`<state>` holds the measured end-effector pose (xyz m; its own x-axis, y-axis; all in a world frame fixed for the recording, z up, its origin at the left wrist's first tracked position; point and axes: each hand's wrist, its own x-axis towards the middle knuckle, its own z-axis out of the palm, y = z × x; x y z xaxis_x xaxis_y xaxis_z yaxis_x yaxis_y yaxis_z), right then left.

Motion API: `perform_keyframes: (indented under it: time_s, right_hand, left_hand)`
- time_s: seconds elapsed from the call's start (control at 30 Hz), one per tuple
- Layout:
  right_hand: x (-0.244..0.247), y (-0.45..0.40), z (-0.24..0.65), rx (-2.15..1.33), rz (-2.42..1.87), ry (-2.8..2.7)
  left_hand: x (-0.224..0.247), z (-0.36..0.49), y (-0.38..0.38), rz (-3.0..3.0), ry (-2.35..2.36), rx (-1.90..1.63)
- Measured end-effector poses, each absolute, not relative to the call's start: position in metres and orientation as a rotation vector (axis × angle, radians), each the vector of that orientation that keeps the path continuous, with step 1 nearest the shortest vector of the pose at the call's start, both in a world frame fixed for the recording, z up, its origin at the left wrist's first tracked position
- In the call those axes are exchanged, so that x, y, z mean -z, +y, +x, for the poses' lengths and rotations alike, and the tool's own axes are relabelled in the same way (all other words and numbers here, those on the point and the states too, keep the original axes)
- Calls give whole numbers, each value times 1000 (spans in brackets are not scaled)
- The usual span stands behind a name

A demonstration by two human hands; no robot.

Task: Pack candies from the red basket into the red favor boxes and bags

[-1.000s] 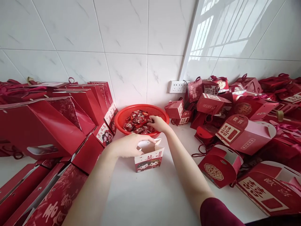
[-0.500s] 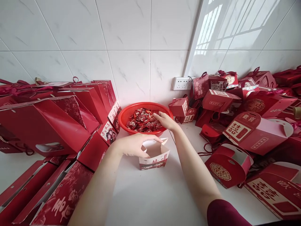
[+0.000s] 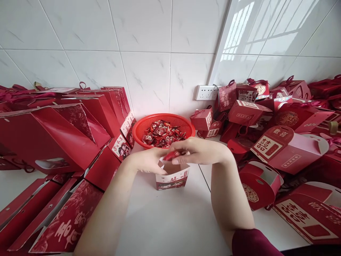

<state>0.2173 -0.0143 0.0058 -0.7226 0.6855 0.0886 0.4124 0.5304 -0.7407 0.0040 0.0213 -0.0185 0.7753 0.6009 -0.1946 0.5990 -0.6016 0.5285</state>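
Note:
A small red and white gift box (image 3: 172, 180) stands upright on the white counter with its top unfolded. My left hand (image 3: 150, 160) grips the box by its left upper edge, thumb at the front. Over the box's mouth, my right hand (image 3: 198, 151) pinches a red wrapped candy (image 3: 173, 154). Just behind the hands, a red plastic basket (image 3: 137, 132) holds a heap of red wrapped candies (image 3: 162, 132). The inside of the box is mostly hidden by my fingers.
Red gift boxes (image 3: 290, 153) with cord handles pile up on the right. Large red paper bags (image 3: 61, 135) and flat boxes (image 3: 66, 217) line the left side. A white power socket (image 3: 206, 93) sits on the tiled wall (image 3: 145, 78) behind.
My right hand has come out of the basket toward me and is over the box with a red wrapped candy. My left hand stays on the box.

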Motion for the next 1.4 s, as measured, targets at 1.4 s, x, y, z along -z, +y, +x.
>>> perform_keyframes:
  time_s: [1.4]
  right_hand:
    - [4,-19,220,-694,-741,-1830]
  left_hand:
    - [28,8,30,2411,685,11]
